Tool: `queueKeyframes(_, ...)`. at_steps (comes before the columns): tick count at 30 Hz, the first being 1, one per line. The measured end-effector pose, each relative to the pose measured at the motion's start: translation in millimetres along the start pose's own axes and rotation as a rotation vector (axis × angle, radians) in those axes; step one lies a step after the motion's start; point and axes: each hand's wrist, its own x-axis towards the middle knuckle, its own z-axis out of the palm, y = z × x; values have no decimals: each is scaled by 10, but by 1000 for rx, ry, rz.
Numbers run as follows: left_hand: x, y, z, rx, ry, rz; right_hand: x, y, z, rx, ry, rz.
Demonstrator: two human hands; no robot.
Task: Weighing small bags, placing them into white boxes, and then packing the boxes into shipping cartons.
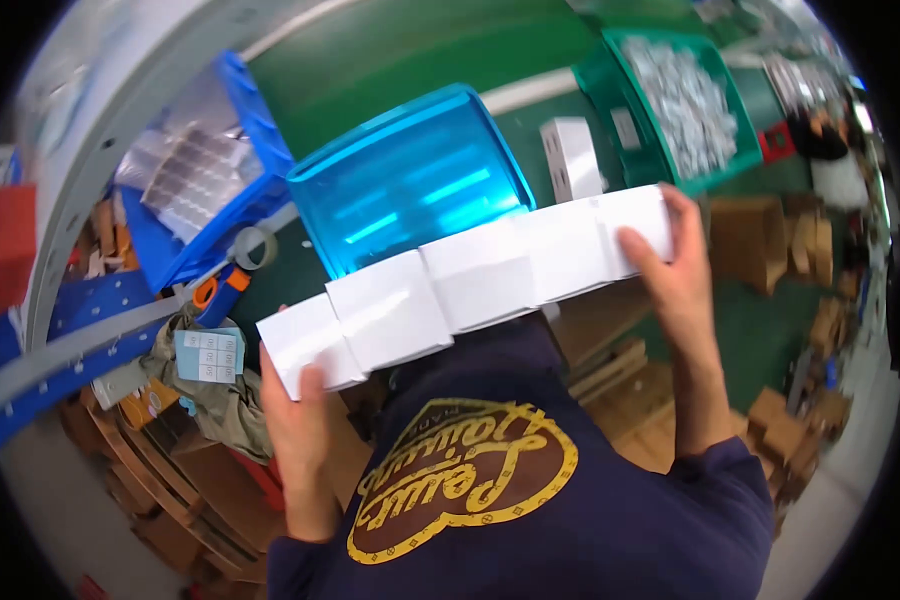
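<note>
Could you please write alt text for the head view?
A person's left hand and right hand grip opposite ends of a row of white boxes. Beyond the row are a blue tray, another white box and a green bin.

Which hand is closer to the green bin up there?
Right. The right hand, at one end of the row of white boxes, is just below the green bin in the picture; the left hand, at the other end, is much farther left.
</note>
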Motion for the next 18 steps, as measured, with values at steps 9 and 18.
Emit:
queueKeyframes(9,-240,-439,1607,247,-644,-121,-1049,849,-1408,-554,414,477)
queueKeyframes(18,-576,-1251,3250,336,-642,-30,-1012,3465,-2258,-168,525,405)
